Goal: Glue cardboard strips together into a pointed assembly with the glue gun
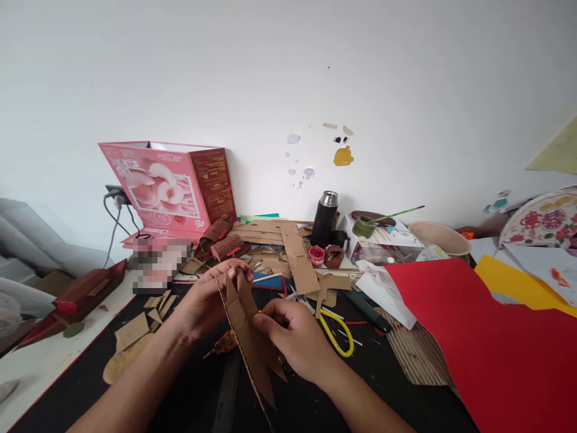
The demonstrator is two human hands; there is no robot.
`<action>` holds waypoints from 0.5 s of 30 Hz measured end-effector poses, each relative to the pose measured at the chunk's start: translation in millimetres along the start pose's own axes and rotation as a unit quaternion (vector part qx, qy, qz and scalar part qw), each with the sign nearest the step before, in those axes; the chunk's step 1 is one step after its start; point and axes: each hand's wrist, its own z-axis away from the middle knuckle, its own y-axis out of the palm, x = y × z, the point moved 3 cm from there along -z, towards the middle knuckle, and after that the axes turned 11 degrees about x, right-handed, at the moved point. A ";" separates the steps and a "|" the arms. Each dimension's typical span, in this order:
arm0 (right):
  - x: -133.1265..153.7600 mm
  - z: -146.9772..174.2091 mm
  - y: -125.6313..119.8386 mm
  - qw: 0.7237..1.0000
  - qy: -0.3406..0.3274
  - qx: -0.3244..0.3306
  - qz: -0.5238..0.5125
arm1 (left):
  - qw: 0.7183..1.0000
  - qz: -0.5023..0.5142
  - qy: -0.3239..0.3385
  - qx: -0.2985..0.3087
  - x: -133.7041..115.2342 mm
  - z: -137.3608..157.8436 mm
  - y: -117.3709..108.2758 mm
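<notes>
Between my two hands, a piece of brown corrugated cardboard (247, 331) with pointed, cut ends is held up above the black work surface. My left hand (211, 294) pinches its upper end, fingers curled over the top. On its right side my right hand (291, 334) grips the face between thumb and fingers. Below the cardboard lies a tool with an orange-yellow handle and a thin metal tip (223, 344), partly hidden. A dark flat strip (226, 391) runs toward me under the work. Yellow-handled scissors (336, 334) rest just right of my right hand, their blades not showing.
Cardboard scraps (133, 331) lie at left. A pink box (166, 192) stands against the wall. Behind my hands are cardboard strips (297, 258), a black thermos (324, 219), paint jars (317, 257) and a green box cutter (367, 311). Red paper (487, 349) covers the right.
</notes>
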 end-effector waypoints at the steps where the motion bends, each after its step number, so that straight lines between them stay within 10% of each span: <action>1: -0.3 0.0 0.1 1.000 0.000 0.000 0.000 | 1.000 0.001 0.000 -0.003 -0.2 0.0 -0.1; 15: 6.2 5.1 -8.3 0.983 -0.048 -0.098 0.144 | 0.998 0.013 0.040 -0.044 -15.8 -2.2 -6.5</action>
